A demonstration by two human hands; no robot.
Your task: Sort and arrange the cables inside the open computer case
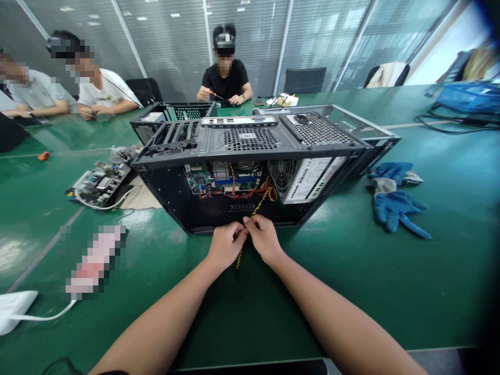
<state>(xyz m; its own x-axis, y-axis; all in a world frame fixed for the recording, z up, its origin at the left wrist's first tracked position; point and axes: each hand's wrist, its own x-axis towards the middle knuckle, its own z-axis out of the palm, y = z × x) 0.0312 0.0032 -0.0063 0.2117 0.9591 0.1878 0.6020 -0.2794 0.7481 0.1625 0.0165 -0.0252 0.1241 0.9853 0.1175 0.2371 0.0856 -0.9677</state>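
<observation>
A twisted yellow-and-black cable (262, 201) comes out of an open computer case (164, 200) lying on its side before me. My left hand (227, 243) and my right hand (262, 237) pinch this cable close together at the case's near edge. Its free end hangs below my fingers. Inside the case I see a green motherboard (201, 179), a bundle of coloured wires and a power supply (312, 179) with a white label and a fan grille. The fingertips partly hide the stretch of cable between them.
Blue work gloves (394, 205) lie right of the case. At left are a loose circuit board (99, 182) on cardboard, a blurred phone (96, 260) and a white charger (17, 310). Another case stands behind. Across the green table (156, 323), a person in black (225, 78) holds a screwdriver; two others sit left.
</observation>
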